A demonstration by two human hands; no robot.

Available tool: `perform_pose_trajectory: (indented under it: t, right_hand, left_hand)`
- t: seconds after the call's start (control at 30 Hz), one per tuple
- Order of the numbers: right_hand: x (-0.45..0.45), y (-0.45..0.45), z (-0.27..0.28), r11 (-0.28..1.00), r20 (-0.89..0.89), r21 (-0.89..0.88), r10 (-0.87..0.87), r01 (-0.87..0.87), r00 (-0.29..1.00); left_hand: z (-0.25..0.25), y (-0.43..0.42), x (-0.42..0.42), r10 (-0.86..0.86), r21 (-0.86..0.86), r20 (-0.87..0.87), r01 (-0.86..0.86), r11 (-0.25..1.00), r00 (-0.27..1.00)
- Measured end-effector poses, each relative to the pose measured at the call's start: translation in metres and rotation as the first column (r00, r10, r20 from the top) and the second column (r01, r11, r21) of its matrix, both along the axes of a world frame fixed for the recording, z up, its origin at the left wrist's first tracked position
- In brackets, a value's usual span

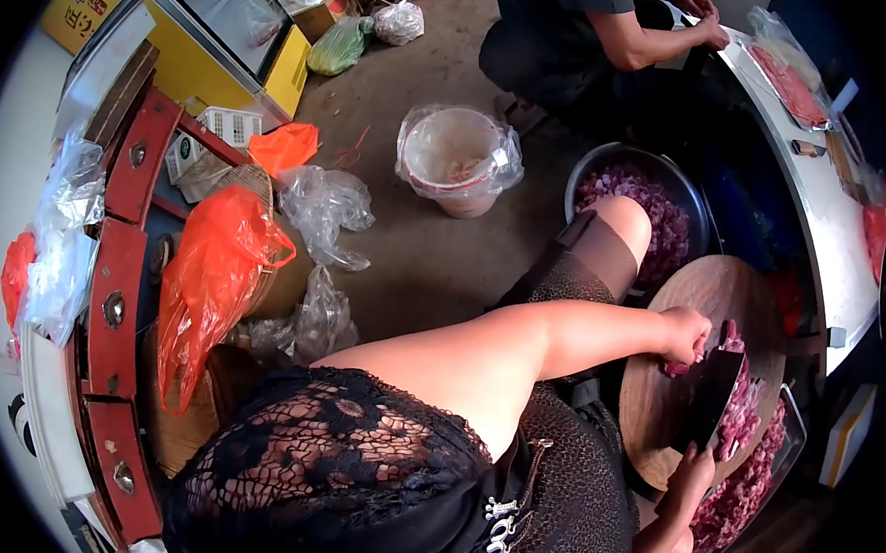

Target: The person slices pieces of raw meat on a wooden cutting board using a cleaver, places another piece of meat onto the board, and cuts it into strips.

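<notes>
A round wooden chopping board [655, 428] lies before me with red meat strips [741, 417] along its right side. My right hand [691, 480] is closed around the handle end of a dark, broad-bladed cleaver [709, 401], which rests over the board beside the cut meat. My left hand [685, 334] is curled shut at the board's upper part, pressing on a piece of meat [676, 369] that shows just below the fingers. Under the board's lower right edge is a tray [793, 435] heaped with cut meat.
A metal basin [573, 188] of meat chunks stands past my knee. A plastic-lined bucket [459, 157] sits on the floor. A co-worker [616, 35] crouches by a white table [817, 216]. Red drawers [116, 304] and an orange plastic bag [223, 275] are at left.
</notes>
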State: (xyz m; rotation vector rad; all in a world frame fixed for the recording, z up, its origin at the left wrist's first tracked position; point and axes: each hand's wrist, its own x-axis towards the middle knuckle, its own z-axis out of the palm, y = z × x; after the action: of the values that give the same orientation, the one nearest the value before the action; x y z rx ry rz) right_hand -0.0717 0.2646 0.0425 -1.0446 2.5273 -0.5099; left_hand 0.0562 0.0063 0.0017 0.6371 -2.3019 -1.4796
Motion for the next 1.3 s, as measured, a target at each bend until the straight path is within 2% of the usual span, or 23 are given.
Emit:
perform_pose_trajectory:
  t: [0.03, 0.07, 0.13, 0.17, 0.2, 0.23, 0.3, 0.37, 0.4, 0.43, 0.47, 0.53, 0.57, 0.63, 0.77, 0.83, 0.87, 0.93, 1.03, 1.13, 1.23, 1.3]
  right_hand:
    - [0.004, -0.002, 0.005, 1.0, 0.013, 0.012, -0.019, 0.018, 1.0]
    - [0.002, 0.001, 0.0, 1.0, 0.009, 0.011, -0.018, 0.018, 1.0]
    - [-0.004, 0.004, -0.009, 0.997, -0.039, -0.063, 0.044, -0.046, 0.998]
    - [-0.005, 0.005, -0.007, 0.997, -0.045, -0.066, 0.041, -0.044, 0.998]
    - [0.002, 0.0, 0.004, 0.999, -0.024, -0.02, 0.026, -0.026, 0.999]
    - [0.005, -0.002, 0.011, 1.0, -0.001, 0.028, 0.01, -0.009, 1.0]
    - [-0.012, 0.007, -0.01, 1.0, 0.0, -0.01, 0.023, -0.023, 1.0]
    - [-0.012, 0.008, -0.013, 0.998, 0.002, -0.045, 0.044, -0.044, 0.999]
    - [0.001, 0.002, 0.002, 0.999, 0.031, -0.034, -0.005, 0.006, 1.0]
    - [0.008, -0.001, 0.01, 0.998, 0.058, -0.022, -0.056, 0.057, 0.997]
    - [0.007, 0.0, 0.008, 0.998, 0.056, -0.02, -0.054, 0.055, 0.997]
    - [0.006, 0.003, 0.002, 0.995, 0.059, -0.068, -0.067, 0.071, 0.996]
    - [0.005, 0.003, 0.0, 0.995, 0.06, -0.067, -0.066, 0.07, 0.996]
    - [-0.001, 0.006, -0.004, 0.997, 0.016, -0.077, -0.003, 0.004, 1.0]
    - [-0.006, 0.003, -0.006, 0.997, 0.026, -0.075, -0.009, 0.011, 1.0]
    - [0.023, -0.012, 0.032, 0.991, 0.097, 0.057, -0.123, 0.118, 0.988]
    - [0.016, -0.007, 0.023, 0.991, 0.097, 0.058, -0.123, 0.118, 0.988]
    - [0.0, 0.005, -0.001, 0.998, 0.08, -0.063, -0.024, 0.029, 0.997]
    - [-0.007, 0.009, -0.01, 0.994, 0.129, -0.06, -0.086, 0.094, 0.988]
    - [-0.02, 0.016, -0.028, 0.993, 0.116, -0.041, -0.103, 0.109, 0.988]
    - [0.003, 0.01, -0.007, 0.991, 0.07, -0.102, -0.076, 0.083, 0.995]
    - [0.002, 0.01, -0.008, 0.99, 0.086, -0.111, -0.081, 0.09, 0.993]
  left_hand:
    - [0.017, 0.005, 0.003, -0.025, 0.081, -0.061, 0.03, 0.996, 0.998]
    - [0.038, 0.01, 0.006, -0.025, 0.08, -0.065, 0.03, 0.996, 0.998]
    - [0.074, 0.018, 0.01, -0.146, 0.348, -0.121, 0.18, 0.92, 0.982]
    - [0.079, 0.02, 0.006, -0.15, 0.352, -0.174, 0.203, 0.914, 0.973]
    - [0.082, 0.023, 0.0, -0.154, 0.355, -0.224, 0.227, 0.907, 0.962]
    - [0.085, 0.026, -0.004, -0.155, 0.474, -0.263, 0.268, 0.839, 0.952]
    - [0.074, 0.029, -0.009, -0.157, 0.49, -0.251, 0.266, 0.83, 0.955]
    - [0.043, 0.028, -0.014, -0.145, 0.534, -0.192, 0.227, 0.815, 0.971]
    - [0.018, 0.023, -0.017, -0.132, 0.393, -0.102, 0.162, 0.905, 0.986]
    - [-0.021, 0.016, -0.027, -0.106, 0.157, -0.018, 0.107, 0.982, 0.994]
    - [-0.056, 0.011, -0.028, -0.086, 0.068, 0.112, 0.079, 0.995, 0.99]
    - [-0.055, 0.01, -0.009, -0.046, 0.355, 0.034, 0.031, 0.934, 0.998]
    - [-0.049, 0.008, -0.01, -0.045, 0.357, 0.035, 0.03, 0.934, 0.998]
    - [-0.044, 0.008, -0.011, -0.128, 0.241, 0.097, 0.101, 0.965, 0.987]
    - [-0.035, 0.009, -0.002, -0.108, 0.223, 0.093, 0.085, 0.971, 0.99]
    - [-0.037, 0.01, -0.002, -0.106, 0.221, 0.081, 0.085, 0.972, 0.991]
    - [-0.037, 0.01, -0.002, -0.106, 0.222, 0.081, 0.085, 0.971, 0.991]
    - [-0.037, 0.01, -0.002, -0.101, 0.153, 0.124, 0.082, 0.985, 0.987]
    - [-0.046, 0.01, -0.006, -0.113, 0.231, 0.072, 0.094, 0.968, 0.991]
    - [-0.049, 0.011, -0.007, -0.097, 0.184, 0.08, 0.081, 0.98, 0.992]
    - [-0.037, 0.015, -0.001, -0.029, 0.079, 0.119, 0.02, 0.997, 0.992]
    - [-0.031, 0.018, 0.0, 0.01, 0.097, 0.136, -0.023, 0.995, 0.991]
